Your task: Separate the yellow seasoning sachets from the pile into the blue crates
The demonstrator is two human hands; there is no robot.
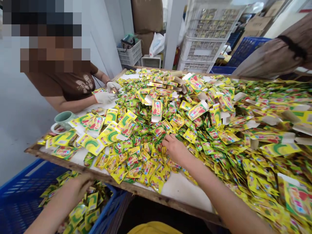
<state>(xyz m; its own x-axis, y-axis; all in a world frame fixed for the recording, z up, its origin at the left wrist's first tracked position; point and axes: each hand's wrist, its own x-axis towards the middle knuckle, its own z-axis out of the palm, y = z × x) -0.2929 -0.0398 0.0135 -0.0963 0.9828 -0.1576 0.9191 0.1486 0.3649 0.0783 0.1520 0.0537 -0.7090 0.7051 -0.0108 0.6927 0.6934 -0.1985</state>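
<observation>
Over the heap of small yellow-green packets (146, 164) on the table, my right hand (173, 148) reaches down with its fingers curled in among them. What its fingertips hold, if anything, is hidden. My left hand (77, 188) is past the table's near edge, low above a blue basket (26, 183) that contains more packets (78, 213) of the same sort. Its fingers are slightly blurred and appear apart, with nothing visible in them. Flattened-looking printed boxes (92, 143) lie on the table's left part. One small box (157, 110) leans on the heap beyond my right hand.
A co-worker in a brown shirt (75, 84) handles something small with white gloves (104, 97) at the left side. A green mug (64, 119) stands near the left corner. Wooden edging (156, 196) borders the table. White crates (200, 48) are stacked behind; another person stands at right.
</observation>
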